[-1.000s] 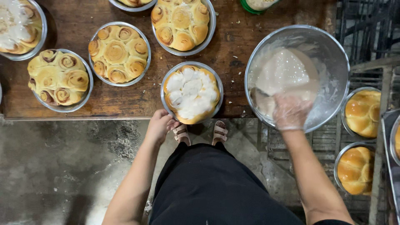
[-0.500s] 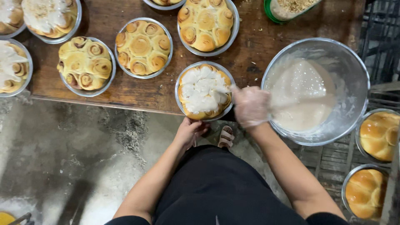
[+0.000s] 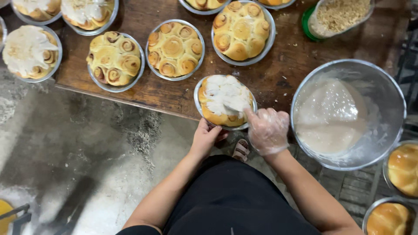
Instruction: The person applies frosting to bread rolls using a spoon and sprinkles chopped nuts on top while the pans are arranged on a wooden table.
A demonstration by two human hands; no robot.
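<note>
Buns in a round tin [image 3: 225, 101] at the near edge of the wooden table [image 3: 287, 69], top mostly white with icing; left hand [image 3: 207, 135] curled under the tin's rim, gripping it; right hand [image 3: 267, 130] in a clear glove, fingers bent, pressing a small white spreader [image 3: 235, 108] on the icing; big metal bowl [image 3: 348, 114] of white icing just beside, plain bun tins [image 3: 174, 49] behind

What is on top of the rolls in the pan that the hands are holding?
White icing covers most of the rolls in the round pan. The gloved right hand spreads it; the left hand holds the rim. The roll tops under the icing are hidden.
</note>
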